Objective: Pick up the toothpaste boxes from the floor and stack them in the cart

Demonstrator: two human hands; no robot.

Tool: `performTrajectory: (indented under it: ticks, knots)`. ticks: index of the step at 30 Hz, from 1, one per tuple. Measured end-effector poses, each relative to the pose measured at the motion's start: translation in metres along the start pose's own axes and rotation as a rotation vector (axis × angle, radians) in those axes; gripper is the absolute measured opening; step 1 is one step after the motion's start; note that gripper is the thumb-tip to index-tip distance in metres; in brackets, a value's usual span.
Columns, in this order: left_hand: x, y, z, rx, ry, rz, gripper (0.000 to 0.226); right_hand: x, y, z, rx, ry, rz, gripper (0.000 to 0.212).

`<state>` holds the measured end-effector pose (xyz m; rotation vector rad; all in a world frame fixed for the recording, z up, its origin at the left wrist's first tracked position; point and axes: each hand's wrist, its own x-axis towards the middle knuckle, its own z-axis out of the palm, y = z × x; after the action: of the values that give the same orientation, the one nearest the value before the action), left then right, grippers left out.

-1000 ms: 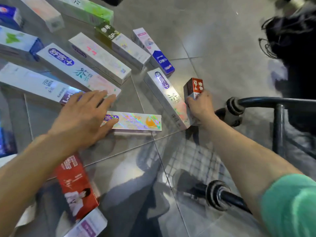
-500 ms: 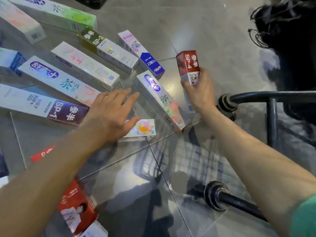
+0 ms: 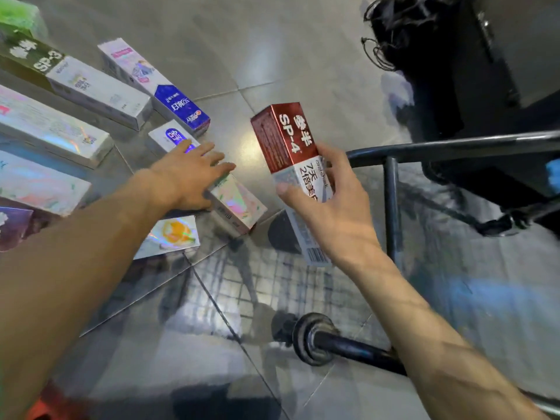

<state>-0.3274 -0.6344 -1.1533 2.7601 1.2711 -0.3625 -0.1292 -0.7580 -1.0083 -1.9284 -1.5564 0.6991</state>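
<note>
The right hand (image 3: pixel 336 204) grips a red box (image 3: pixel 292 165) marked SP-4, lifted off the floor (image 3: pixel 303 50); thumb on its near left side, fingers curled round the far side. The box's long axis runs from the upper left, red end up, down to a barcode end near the wrist; that lower end is partly hidden by the palm. Just to its right stands the cart (image 3: pixel 391 207), of which only dark tubes and two wheels show; its basket is cut off at the right edge. A wheel (image 3: pixel 312 339) sits on the floor below the right forearm.

The left hand (image 3: pixel 188 174) lies flat with fingers spread and fairly straight over a white box (image 3: pixel 239 204) on the floor; whether it presses down or only touches I cannot tell. That box runs from upper left to lower right, its middle covered by the hand. Under the left forearm lies an orange box (image 3: pixel 175 234), mostly hidden.

More boxes lie close together at the left, several cut off by the frame edge: a blue box (image 3: pixel 178 107), an SP-3 box (image 3: pixel 91 86) and a silver box (image 3: pixel 51 128), all slanting the same way. The open floor lies between the hands, and at the top centre. A dark bag (image 3: pixel 439 71) fills the upper right, blurred.
</note>
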Motion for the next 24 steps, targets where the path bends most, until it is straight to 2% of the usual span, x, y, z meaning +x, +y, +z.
performTrajectory:
  ticks: [4, 8, 14, 19, 22, 24]
  knots:
    - [0.007, -0.002, 0.003, 0.022, 0.076, 0.007, 0.081, -0.008, 0.010, -0.011, 0.028, 0.001, 0.043, 0.061]
    - [-0.003, -0.004, 0.002, -0.113, 0.202, -0.059, 0.079, -0.009, 0.009, -0.012, 0.067, 0.002, 0.048, 0.057]
    - [-0.040, -0.015, -0.030, -0.639, 0.495, -0.361, 0.070, -0.007, -0.002, 0.001, 0.137, 0.065, 0.052, 0.055]
    - [-0.101, -0.026, -0.068, -0.849, 0.657, -0.598, 0.068, -0.010, -0.030, 0.031, 0.199, 0.048, 0.055, 0.065]
    - [-0.159, -0.019, -0.090, -0.966, 0.734, -0.696, 0.067, -0.022, -0.064, 0.046, 0.211, 0.034, 0.008, 0.050]
    - [-0.208, -0.010, -0.106, -1.040, 0.756, -0.766, 0.063, -0.035, -0.097, 0.052, 0.258, 0.009, -0.006, 0.049]
